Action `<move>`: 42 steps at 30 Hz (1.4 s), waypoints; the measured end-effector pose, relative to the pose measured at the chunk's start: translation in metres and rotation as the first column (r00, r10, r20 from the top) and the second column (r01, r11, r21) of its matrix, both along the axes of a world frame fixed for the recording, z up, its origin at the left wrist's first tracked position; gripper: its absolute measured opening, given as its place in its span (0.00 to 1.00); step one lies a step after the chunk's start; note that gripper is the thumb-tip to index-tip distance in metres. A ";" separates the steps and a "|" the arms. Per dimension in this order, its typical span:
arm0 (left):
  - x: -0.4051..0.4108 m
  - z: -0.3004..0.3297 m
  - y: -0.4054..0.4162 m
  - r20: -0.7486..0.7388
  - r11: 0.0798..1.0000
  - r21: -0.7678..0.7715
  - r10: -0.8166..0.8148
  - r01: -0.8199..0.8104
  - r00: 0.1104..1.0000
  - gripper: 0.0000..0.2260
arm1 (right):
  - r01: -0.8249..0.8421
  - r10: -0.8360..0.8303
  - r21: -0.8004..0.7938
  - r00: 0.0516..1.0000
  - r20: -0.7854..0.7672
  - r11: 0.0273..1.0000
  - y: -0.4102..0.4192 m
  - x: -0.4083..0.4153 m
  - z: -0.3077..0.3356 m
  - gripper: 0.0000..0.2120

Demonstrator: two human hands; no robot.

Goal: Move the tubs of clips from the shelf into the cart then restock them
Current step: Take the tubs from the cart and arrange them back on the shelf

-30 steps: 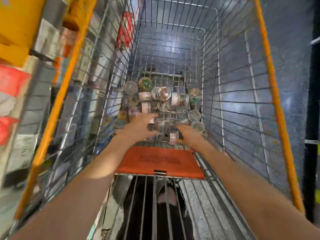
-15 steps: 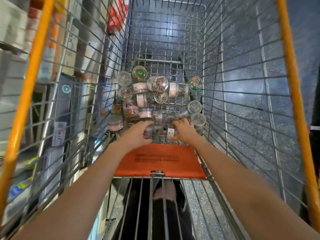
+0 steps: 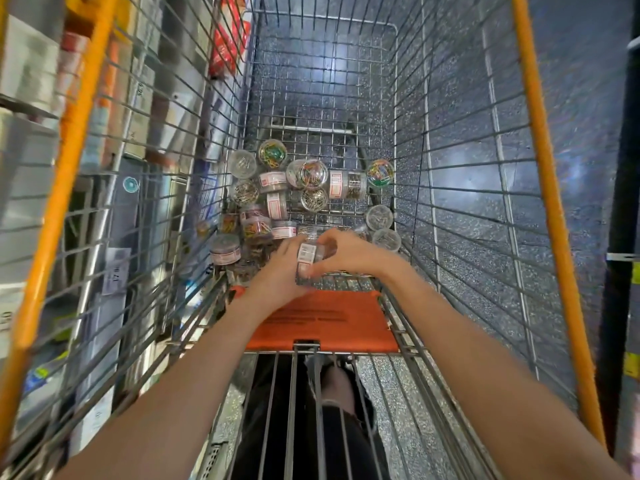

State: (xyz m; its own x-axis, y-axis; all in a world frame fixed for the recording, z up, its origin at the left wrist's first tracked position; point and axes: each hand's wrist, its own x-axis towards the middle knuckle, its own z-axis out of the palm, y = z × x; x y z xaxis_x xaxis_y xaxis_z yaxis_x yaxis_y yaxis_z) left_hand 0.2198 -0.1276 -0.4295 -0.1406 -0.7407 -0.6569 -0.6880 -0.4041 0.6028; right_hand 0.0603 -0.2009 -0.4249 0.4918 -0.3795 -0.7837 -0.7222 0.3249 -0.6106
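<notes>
Down in the cart (image 3: 408,140), just past the orange flap (image 3: 329,320), both hands meet over one tub (image 3: 311,252). The left hand (image 3: 280,271) comes in from the near left, fingers curled round the tub's near side; the right hand (image 3: 349,252) closes on it from the right, fingers bent over its top, thumb low by the left hand's fingertips. A white label shows on the tub between the two hands. Whether the tub is lifted off the wire floor or touching it cannot be told.

Beyond the hands lies the heap of tubs (image 3: 277,202), clear round pots with white labels, some upright, some tipped on their sides. Just left of the left hand stands a tub with a dark lid (image 3: 225,249). Just beyond the right hand sit two clear-lidded tubs (image 3: 381,226), close against the cart's right wall. Farther off, a tub of coloured clips (image 3: 380,172) lies near that same wall, and another (image 3: 272,153) sits at the far left of the heap.

Well left of the left hand, outside the wire, stand the shelves (image 3: 31,98), blurred. Under the forearms the dark speckled floor (image 3: 398,427) shows through the bars.
</notes>
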 end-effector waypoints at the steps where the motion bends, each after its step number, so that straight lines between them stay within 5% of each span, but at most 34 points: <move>1: -0.001 0.001 -0.001 -0.002 0.999 -0.009 0.034 -0.034 0.999 0.44 | -0.007 0.007 -0.006 1.000 0.006 1.000 0.000 0.001 0.001 0.30; 6: -0.004 0.005 -0.001 0.049 0.992 -0.122 0.031 -0.025 0.998 0.32 | 0.004 -0.004 0.001 1.000 -0.001 1.000 0.002 0.006 -0.002 0.31; 10: -0.004 0.003 -0.004 0.113 0.998 -0.065 0.030 -0.022 0.993 0.26 | 0.019 -0.019 0.000 0.999 0.042 1.000 0.005 0.005 -0.014 0.35; 17: 0.017 -0.014 0.011 0.150 0.999 0.036 0.032 -0.038 0.988 0.34 | -0.094 0.037 -0.254 0.974 -0.221 0.963 0.003 -0.016 -0.065 0.25; 21: 0.025 -0.019 0.016 0.196 0.998 0.063 -0.015 0.002 0.980 0.32 | -0.325 0.165 -0.391 0.906 -0.391 0.861 0.007 -0.017 -0.084 0.25; 29: 0.027 -0.015 0.011 0.351 0.990 0.106 -0.121 0.089 0.929 0.28 | -0.479 0.212 -0.436 0.821 -0.531 0.762 0.017 0.001 -0.105 0.33; 42: 0.029 -0.011 0.015 0.232 0.983 0.159 0.050 -0.089 0.971 0.32 | -0.424 0.104 -0.539 0.845 -0.524 0.728 0.029 0.008 -0.108 0.31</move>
State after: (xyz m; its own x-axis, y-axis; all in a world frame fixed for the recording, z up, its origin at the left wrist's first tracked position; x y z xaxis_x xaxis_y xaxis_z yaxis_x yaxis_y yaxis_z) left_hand 0.2488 -0.1128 -0.4406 0.0737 -0.6203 -0.7809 -0.7649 -0.5376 0.3549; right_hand 0.0680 -0.1716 -0.5325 0.3218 -0.7563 -0.5697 -0.9468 -0.2529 -0.1991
